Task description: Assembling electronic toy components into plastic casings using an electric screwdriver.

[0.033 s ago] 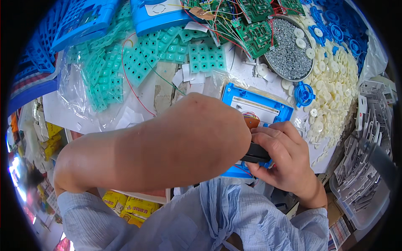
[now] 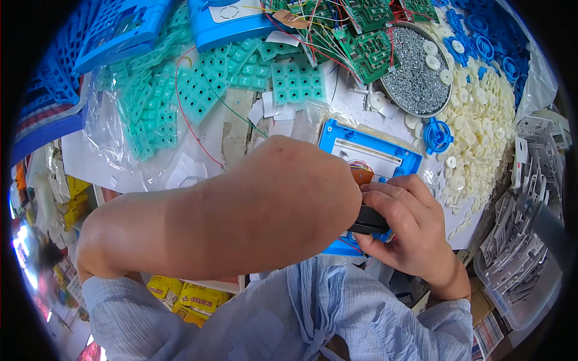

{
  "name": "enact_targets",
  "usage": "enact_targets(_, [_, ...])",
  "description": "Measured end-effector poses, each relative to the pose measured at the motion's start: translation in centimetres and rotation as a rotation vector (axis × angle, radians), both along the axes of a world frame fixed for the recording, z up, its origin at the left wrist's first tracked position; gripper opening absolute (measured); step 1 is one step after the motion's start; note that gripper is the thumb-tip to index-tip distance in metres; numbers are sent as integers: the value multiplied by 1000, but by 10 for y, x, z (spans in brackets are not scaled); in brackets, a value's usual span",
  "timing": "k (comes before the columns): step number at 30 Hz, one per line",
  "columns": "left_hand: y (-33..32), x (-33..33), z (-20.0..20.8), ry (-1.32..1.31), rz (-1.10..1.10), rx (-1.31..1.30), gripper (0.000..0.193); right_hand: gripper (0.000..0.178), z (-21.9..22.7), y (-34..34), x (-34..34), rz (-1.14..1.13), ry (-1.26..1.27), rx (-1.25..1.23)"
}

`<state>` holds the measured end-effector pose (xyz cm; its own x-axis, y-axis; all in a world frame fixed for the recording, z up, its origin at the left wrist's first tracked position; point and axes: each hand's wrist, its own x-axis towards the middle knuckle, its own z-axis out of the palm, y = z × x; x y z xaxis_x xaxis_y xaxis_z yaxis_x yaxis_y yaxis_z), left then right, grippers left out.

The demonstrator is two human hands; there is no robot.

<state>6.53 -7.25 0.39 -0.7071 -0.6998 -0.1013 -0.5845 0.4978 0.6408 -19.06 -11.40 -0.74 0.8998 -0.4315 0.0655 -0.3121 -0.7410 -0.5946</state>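
A blue plastic casing (image 2: pixel 409 161) with a white inner panel lies in front of me. My right hand (image 2: pixel 415 225) is over its right side, with thumb and fingers closed on a smooth black block-like part (image 2: pixel 369 220). From the left my forearm reaches across, and my left hand (image 2: pixel 301 186) covers much of the casing. The fingers of that hand are hidden, so what they hold does not show. Beside the black part sits a small orange-brown board (image 2: pixel 361 175) with thin coloured wires.
Teal rubber keypads (image 2: pixel 298 82) lie at the back left. Green circuit boards (image 2: pixel 367 51) with wires adjoin a round metal dish (image 2: pixel 447 99) of small screws. Cream plastic discs (image 2: pixel 481 126) are heaped at right, near a clear bin (image 2: pixel 524 310) of white parts.
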Motion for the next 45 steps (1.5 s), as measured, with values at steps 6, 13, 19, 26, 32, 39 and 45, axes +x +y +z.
enact_targets(6, [12, -6, -13, 170, 229, -17, 10, 51, 2, 0, 0, 10, 9, 14])
enact_targets(13, [0, -9, -14, 171, 309, 129, 16, 50, 1, 0, 1, 0, -13, 7])
enact_targets(19, [-4, -9, -15, 179, 268, 91, 16, 51, 1, 0, 0, -3, -6, -8])
enact_targets(26, [-5, -9, -19, 184, 271, 52, 14, 52, 1, -1, 0, 1, -16, -21])
enact_targets(32, [-30, -10, -9, 4, 296, 577, 9, 51, 1, 0, 1, 0, -15, -24])
enact_targets(39, [-60, -19, -5, -100, 234, 798, 8, 51, 1, 1, 3, -16, -15, -21])
enact_targets(45, [-64, -23, -5, -99, 217, 806, 8, 51, 0, 1, 4, -19, -22, -19])
